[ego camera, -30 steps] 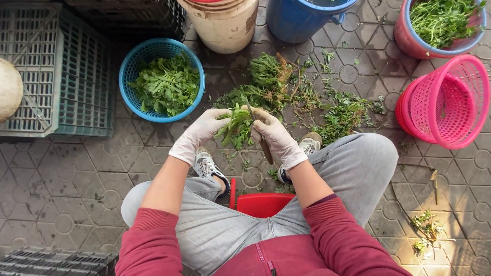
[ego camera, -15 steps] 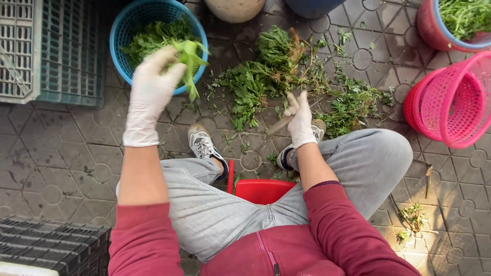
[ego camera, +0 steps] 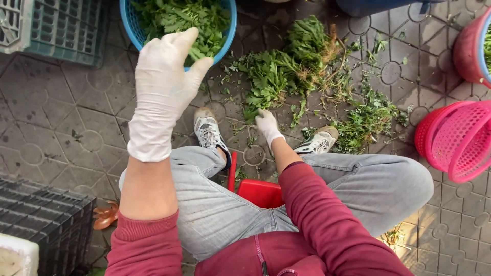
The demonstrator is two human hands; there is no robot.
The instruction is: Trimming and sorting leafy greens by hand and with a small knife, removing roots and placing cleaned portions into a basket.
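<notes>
While the person sits low on a red stool [ego camera: 258, 193] with knees apart, the left hand [ego camera: 163, 89], in a white glove, is raised in front of the blue basket [ego camera: 228, 35] at the top edge of the paved floor [ego camera: 66, 133]. Its fingers are spread and loosely curved, and nothing shows in its grasp. The basket is filled with picked green leaves [ego camera: 179, 18].

Reaching down between the two grey sneakers, the right hand [ego camera: 267, 124], also gloved in white, has its fingertips at the near edge of the loose pile of leafy greens [ego camera: 286, 71] lying straight on the paving stones; whether it pinches a stem or only touches the pile, I cannot tell. Stems and scraps trail from the pile towards the right edge of the floor, where a pink basket [ego camera: 455, 140] lies tipped on its side.

A grey-green plastic crate [ego camera: 56, 25] stands at the top left corner, just beside the blue basket. A black crate [ego camera: 43, 220] sits at the lower left edge, near the person's left elbow.
</notes>
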